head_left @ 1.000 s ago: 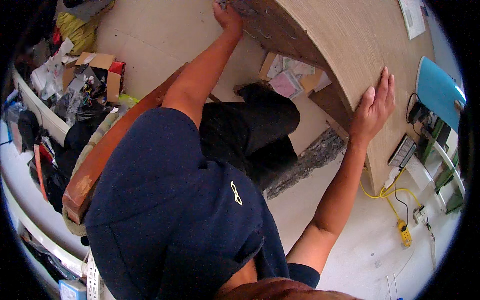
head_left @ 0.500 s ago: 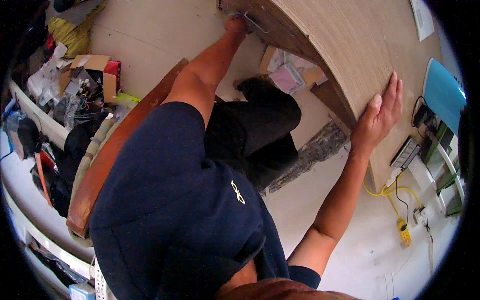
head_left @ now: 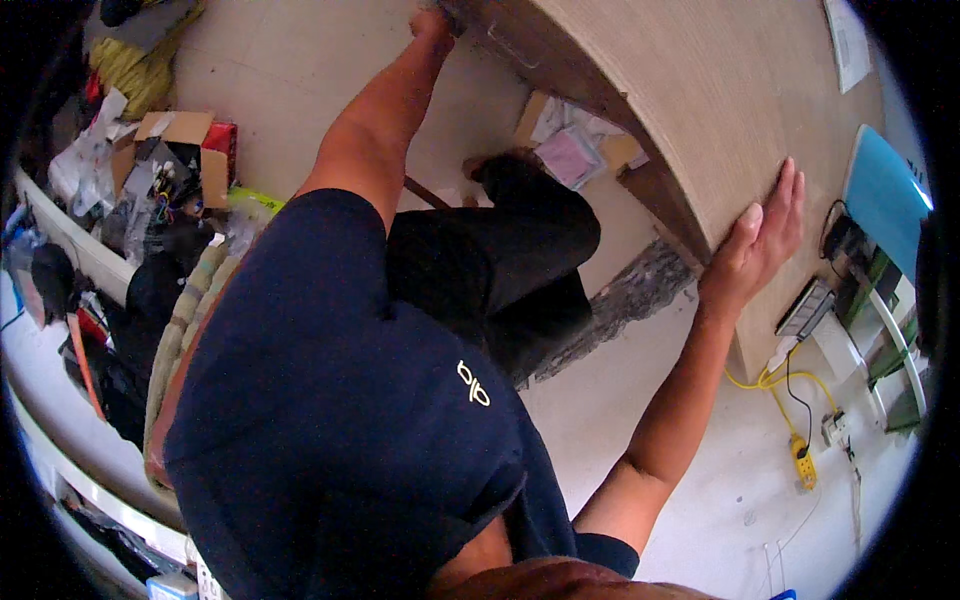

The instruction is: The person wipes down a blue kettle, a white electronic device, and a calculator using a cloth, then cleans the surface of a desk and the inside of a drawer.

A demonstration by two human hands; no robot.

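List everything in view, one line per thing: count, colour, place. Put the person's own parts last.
wooden desk: one, light brown, top right, both hands on it
sheet of paper: one, white, on the desk's far right
blue folder: one, light blue, right of the desk
cardboard box: one, brown, on the floor at upper left, among clutter
pink packet: one, pink, on the floor under the desk
yellow cable: one, yellow, on the floor at right, below the desk
power strip: one, yellow, at the cable's end
left hand: one, at the desk's top-left edge
right hand: one, flat on the desk top near its edge
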